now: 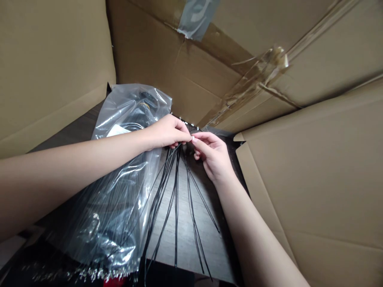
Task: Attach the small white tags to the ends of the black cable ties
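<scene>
Cardboard flaps (311,175) of a box, four in view, wall the scene on the left, top and right. One strip of grey tape (197,18) crosses the top flap, and one torn strip of clear tape (254,81) runs along the upper-right seam. Below them lies a dark wood-grain bench (187,243).

Near the bench's back corner, the left hand (166,132) and right hand (211,156) meet with their fingertips almost touching. The right thumb and forefinger pinch the top of a bundle of thin black cable ties (176,199), and the curled left fingers press in beside them over the same bundle. The exact hold is partly hidden. The ties, too many and overlapped to count, fan down toward the bench's front edge.

Left of them lies one clear plastic bag (119,187) holding dark items and one white label (118,130), whose print cannot be read. One red object (113,282) shows at the bottom edge.
</scene>
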`<action>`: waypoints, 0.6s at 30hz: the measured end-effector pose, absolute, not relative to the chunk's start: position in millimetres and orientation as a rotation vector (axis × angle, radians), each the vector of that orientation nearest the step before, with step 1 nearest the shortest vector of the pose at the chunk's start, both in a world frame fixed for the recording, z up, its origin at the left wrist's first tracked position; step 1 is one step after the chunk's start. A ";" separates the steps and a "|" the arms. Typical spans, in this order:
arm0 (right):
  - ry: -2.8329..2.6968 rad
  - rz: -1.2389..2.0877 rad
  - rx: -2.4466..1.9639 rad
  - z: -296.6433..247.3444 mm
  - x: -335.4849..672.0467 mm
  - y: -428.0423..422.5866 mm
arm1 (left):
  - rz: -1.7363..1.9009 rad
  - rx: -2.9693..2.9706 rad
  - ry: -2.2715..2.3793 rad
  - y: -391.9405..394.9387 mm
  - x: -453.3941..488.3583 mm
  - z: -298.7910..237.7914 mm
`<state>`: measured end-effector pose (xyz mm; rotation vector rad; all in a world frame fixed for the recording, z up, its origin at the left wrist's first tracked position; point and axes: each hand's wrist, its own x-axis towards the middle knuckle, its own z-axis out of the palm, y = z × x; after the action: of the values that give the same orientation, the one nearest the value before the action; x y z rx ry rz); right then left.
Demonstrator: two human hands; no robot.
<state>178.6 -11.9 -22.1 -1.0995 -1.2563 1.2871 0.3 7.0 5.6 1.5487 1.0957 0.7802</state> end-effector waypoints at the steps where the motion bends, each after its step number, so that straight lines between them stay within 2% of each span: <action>1: -1.254 1.286 -1.100 -22.1 178.6 -11.9 | 0.778 1.544 1.097 6.8 0.2 5.9; 18: -1.293 1.258 -1.116 -23.2 178.5 -12.3 | 0.769 1.537 1.070 5.3 -0.8 7.4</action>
<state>178.5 -12.3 -23.2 -1.1158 -1.2929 1.2578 -0.8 5.3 7.4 1.5366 1.0698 0.7690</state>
